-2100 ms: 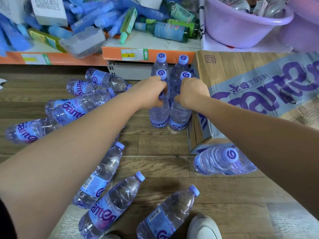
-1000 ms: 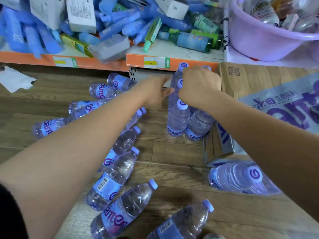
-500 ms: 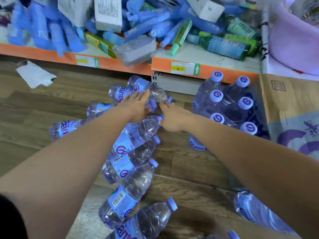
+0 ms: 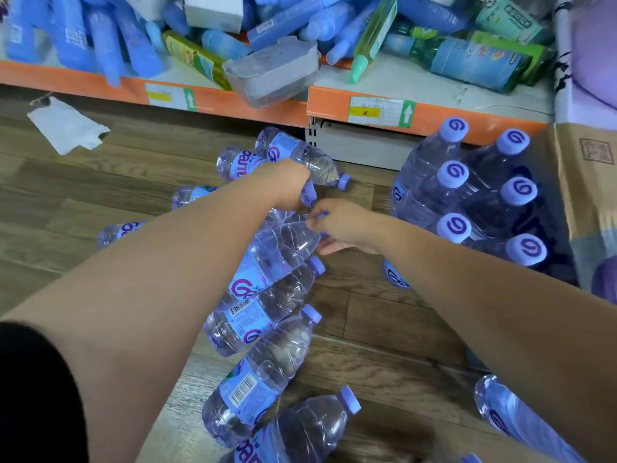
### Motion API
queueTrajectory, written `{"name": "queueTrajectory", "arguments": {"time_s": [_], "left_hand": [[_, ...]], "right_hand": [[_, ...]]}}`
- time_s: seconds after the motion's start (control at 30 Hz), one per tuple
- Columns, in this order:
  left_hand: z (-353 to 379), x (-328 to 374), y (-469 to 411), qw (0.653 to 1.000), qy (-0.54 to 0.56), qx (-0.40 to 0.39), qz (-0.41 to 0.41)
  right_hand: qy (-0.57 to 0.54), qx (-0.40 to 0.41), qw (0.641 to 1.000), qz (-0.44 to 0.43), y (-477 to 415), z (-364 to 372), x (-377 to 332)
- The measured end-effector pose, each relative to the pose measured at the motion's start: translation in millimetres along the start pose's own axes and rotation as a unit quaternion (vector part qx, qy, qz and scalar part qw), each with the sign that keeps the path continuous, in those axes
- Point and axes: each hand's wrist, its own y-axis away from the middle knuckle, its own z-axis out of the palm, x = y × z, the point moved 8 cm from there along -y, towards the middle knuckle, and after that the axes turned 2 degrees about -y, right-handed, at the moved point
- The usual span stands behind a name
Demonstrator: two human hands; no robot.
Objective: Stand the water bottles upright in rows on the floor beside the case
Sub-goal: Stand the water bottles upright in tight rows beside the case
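Both hands have left the standing bottles (image 4: pixel 452 175) and swung over to the loose ones on the left. A moment ago they were still up at the caps of the upright group; now that group stands alone, six purple caps in two rows of three, close against the left side of the cardboard case (image 4: pixel 587 168) on the right.

The left hand (image 4: pixel 287 182) is curled over the neck of the farther bottle (image 4: pixel 238 162), which lies on its side with its cap poking out below the knuckles. The right hand (image 4: pixel 347 228), just right of it, has its fingers bent in round the neck of the nearer bottle (image 4: pixel 283 245), also on its side. The cap is mostly hidden by the fingers, so I cannot tell how firm that hold is.

For the task, this looks like the start of another round: one pair has been set down and the next pair is being picked up, one bottle per hand. Plenty remains. More lying bottles (image 4: pixel 260 389) trail toward the near edge of the wooden floor (image 4: pixel 100 195), some sit farther left behind the arms, and one (image 4: pixel 514 419) lies at the near right. The free floor just near of the upright rows seems the likely spot for the next pair.
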Motion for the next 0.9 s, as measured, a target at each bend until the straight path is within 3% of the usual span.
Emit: {"name": "queueTrajectory", "arguments": {"time_s": [0.1, 0.27, 0.67, 0.8, 0.9], "left_hand": [[-4.1, -0.6, 4.9, 1.000, 0.001, 0.011, 0.000], [-25.6, -11.4, 27.5, 0.999, -0.016, 0.047, -0.001], [-94.3, 2.5, 91.5, 0.992, 0.013, 0.123, 0.032], [-117.2, 33.1, 105.8, 0.985, 0.021, 0.146, 0.085], [-119.8, 71.5, 113.0, 0.984, 0.015, 0.118, 0.129]], "right_hand": [[-0.067, 0.009, 0.998, -0.021, 6.0, 0.9, -4.5], [-0.049, 0.036, 0.996, -0.062, 26.6, 2.3, -23.0], [0.188, 0.079, 0.969, -0.138, 107.7, -18.5, -78.0], [0.266, 0.078, 0.955, -0.106, 135.5, -37.1, -70.6], [0.367, 0.063, 0.926, -0.059, 148.8, -44.6, -63.6]]}}
